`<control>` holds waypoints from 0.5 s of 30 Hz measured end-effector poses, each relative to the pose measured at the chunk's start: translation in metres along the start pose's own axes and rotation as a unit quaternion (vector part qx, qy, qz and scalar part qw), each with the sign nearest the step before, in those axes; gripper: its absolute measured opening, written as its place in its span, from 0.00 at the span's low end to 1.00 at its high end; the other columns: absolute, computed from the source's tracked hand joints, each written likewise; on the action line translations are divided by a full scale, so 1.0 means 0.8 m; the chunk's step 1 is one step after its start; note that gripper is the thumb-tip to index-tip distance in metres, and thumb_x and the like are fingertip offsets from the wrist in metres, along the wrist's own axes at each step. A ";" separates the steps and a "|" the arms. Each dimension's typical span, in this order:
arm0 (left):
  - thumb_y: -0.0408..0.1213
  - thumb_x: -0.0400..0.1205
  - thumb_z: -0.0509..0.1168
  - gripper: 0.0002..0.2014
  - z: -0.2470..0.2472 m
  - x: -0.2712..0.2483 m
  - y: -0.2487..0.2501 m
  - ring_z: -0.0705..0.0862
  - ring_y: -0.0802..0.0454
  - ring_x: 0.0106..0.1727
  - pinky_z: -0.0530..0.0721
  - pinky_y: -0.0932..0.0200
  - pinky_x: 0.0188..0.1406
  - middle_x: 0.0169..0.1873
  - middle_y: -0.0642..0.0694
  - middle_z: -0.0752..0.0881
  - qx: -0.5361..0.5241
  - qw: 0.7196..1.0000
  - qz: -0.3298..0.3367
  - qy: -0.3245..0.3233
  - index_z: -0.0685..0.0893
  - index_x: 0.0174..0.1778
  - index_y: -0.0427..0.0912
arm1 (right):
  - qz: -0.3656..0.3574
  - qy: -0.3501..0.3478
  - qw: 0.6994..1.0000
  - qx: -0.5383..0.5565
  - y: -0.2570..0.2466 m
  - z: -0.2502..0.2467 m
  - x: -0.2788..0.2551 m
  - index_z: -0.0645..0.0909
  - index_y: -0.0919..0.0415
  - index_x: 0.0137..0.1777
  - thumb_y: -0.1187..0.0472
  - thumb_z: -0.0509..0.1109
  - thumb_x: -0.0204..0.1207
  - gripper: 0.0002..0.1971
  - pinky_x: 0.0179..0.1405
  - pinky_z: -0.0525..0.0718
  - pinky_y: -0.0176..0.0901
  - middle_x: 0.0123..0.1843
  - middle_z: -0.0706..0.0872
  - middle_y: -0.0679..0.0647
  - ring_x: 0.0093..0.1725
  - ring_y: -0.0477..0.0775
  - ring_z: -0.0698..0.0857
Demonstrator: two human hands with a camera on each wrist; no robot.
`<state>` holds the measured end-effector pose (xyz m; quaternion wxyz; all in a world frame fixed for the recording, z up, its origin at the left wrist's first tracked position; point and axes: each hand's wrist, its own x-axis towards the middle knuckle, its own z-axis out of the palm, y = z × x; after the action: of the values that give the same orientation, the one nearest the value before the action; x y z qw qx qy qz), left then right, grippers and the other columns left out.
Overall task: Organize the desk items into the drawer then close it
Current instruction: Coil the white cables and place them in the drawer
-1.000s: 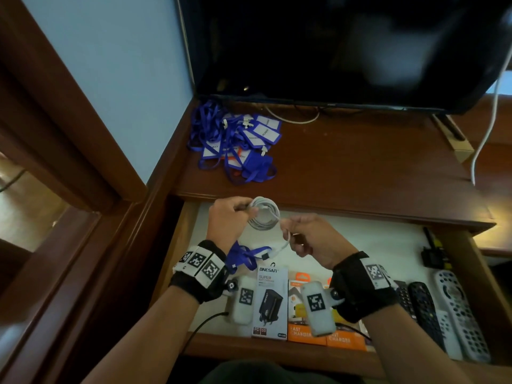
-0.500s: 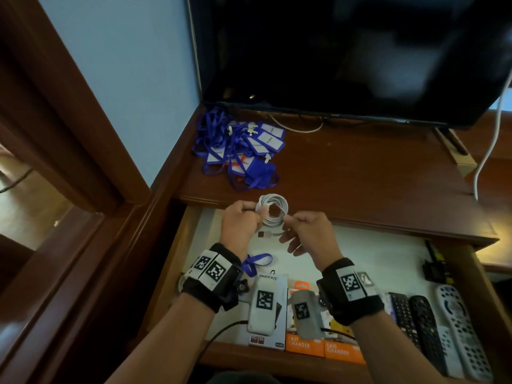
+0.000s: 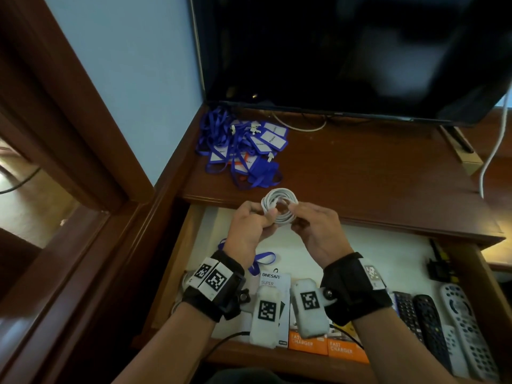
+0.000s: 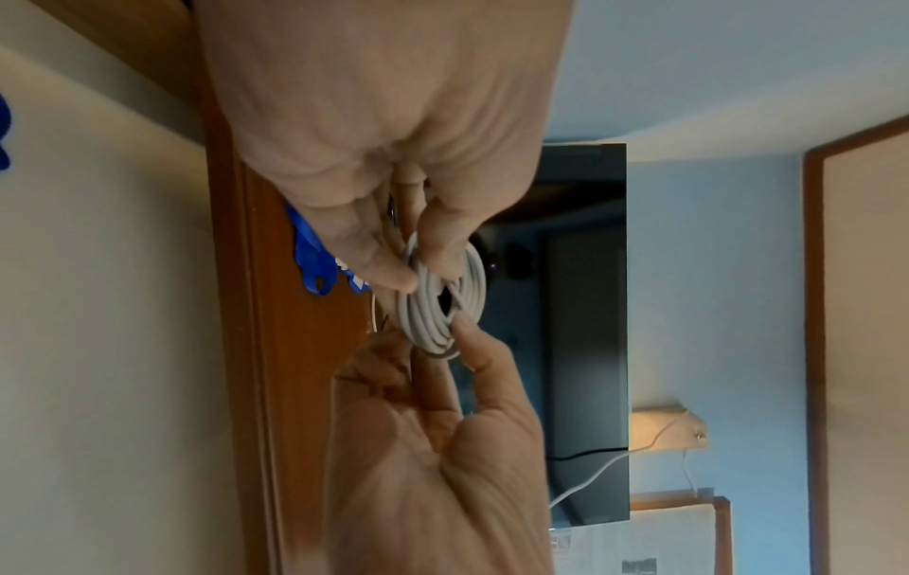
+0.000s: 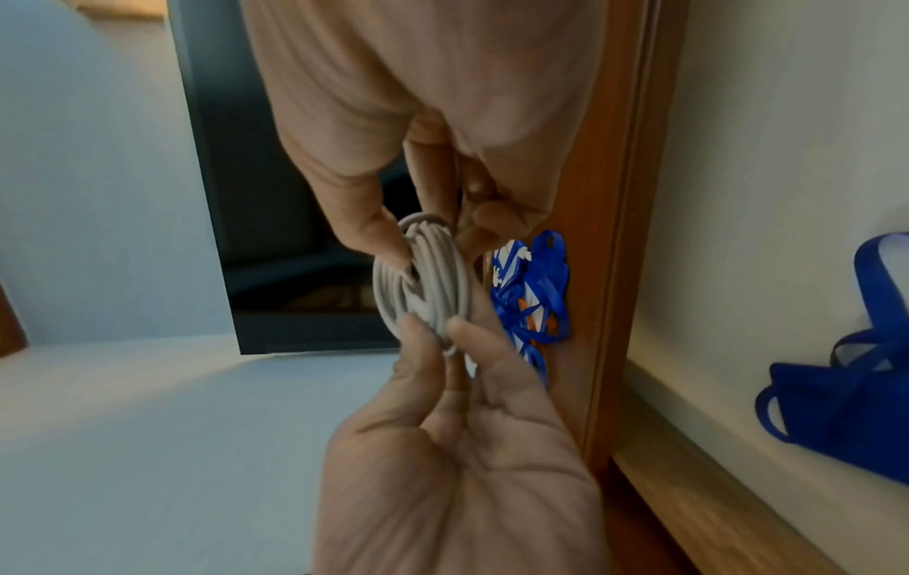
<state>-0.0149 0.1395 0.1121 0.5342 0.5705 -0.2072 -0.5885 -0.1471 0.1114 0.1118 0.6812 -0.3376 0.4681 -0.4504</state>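
A white cable wound into a coil is held over the back of the open drawer, just at the desk's front edge. My left hand pinches the coil's left side between thumb and fingers, as the left wrist view also shows. My right hand pinches the opposite side of the coil, its fingertips curled onto the loops. A pile of blue lanyards with badge holders lies on the desk top behind the coil.
In the drawer lie a blue lanyard, a white charger box, orange charger boxes, several remotes and a black plug. A dark TV stands at the desk's back. A white wire hangs at right.
The cable's loose end, hanging below the coil a second ago, is now wound in. My right hand has moved up onto the coil. Both hands sit closer together near the desk edge.
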 end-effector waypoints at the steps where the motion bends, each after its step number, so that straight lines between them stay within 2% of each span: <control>1: 0.27 0.81 0.67 0.05 0.000 -0.001 0.001 0.86 0.49 0.47 0.85 0.62 0.41 0.47 0.39 0.87 0.012 1.000 0.001 -0.003 0.78 0.44 0.39 | 0.002 -0.003 1.000 -0.011 0.000 0.001 -0.001 0.84 0.76 0.55 0.69 0.70 0.76 0.11 0.38 0.75 0.41 0.46 0.87 0.65 0.39 0.52 0.80; 4: 0.26 0.81 0.66 0.06 0.001 -0.003 0.002 0.86 0.46 0.54 0.84 0.63 0.39 0.54 0.37 0.86 0.048 0.999 0.013 -0.005 0.79 0.50 0.39 | -0.004 0.018 0.995 -0.099 -0.001 0.003 -0.004 0.87 0.70 0.49 0.69 0.70 0.76 0.06 0.34 0.72 0.39 0.38 0.85 0.56 0.35 0.47 0.75; 7: 0.25 0.81 0.66 0.11 0.004 -0.005 0.004 0.85 0.48 0.53 0.83 0.63 0.37 0.55 0.39 0.86 0.062 0.998 0.032 -0.007 0.79 0.54 0.43 | -0.017 0.047 0.984 -0.168 0.000 0.005 -0.005 0.84 0.65 0.42 0.67 0.70 0.76 0.03 0.27 0.68 0.36 0.27 0.77 0.47 0.29 0.45 0.69; 10: 0.27 0.81 0.65 0.11 0.003 -0.005 0.007 0.83 0.51 0.46 0.81 0.62 0.38 0.51 0.41 0.87 0.085 0.995 0.056 -0.005 0.82 0.55 0.45 | -0.017 0.048 0.979 -0.200 0.004 0.008 -0.005 0.84 0.65 0.39 0.66 0.72 0.74 0.04 0.23 0.67 0.34 0.30 0.77 0.52 0.29 0.46 0.69; 13: 0.27 0.82 0.64 0.10 0.001 -0.004 0.008 0.82 0.54 0.41 0.79 0.63 0.37 0.47 0.45 0.88 0.107 0.992 0.070 -0.011 0.84 0.54 0.45 | -0.009 0.030 0.978 -0.205 0.005 0.009 -0.008 0.85 0.71 0.44 0.65 0.71 0.73 0.07 0.25 0.67 0.37 0.34 0.78 0.56 0.31 0.47 0.70; 15: 0.27 0.82 0.64 0.10 0.002 -0.003 0.007 0.84 0.53 0.44 0.81 0.62 0.40 0.48 0.45 0.88 0.123 0.989 0.077 -0.012 0.84 0.55 0.43 | 0.001 0.012 0.979 -0.205 0.004 0.009 -0.009 0.84 0.65 0.39 0.66 0.70 0.73 0.04 0.26 0.66 0.39 0.31 0.77 0.53 0.29 0.46 0.69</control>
<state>-0.0144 0.1388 0.1182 0.5007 0.6072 -0.3279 -0.5225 -0.1405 0.1197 0.1139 0.5923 -0.4647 0.5588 -0.3479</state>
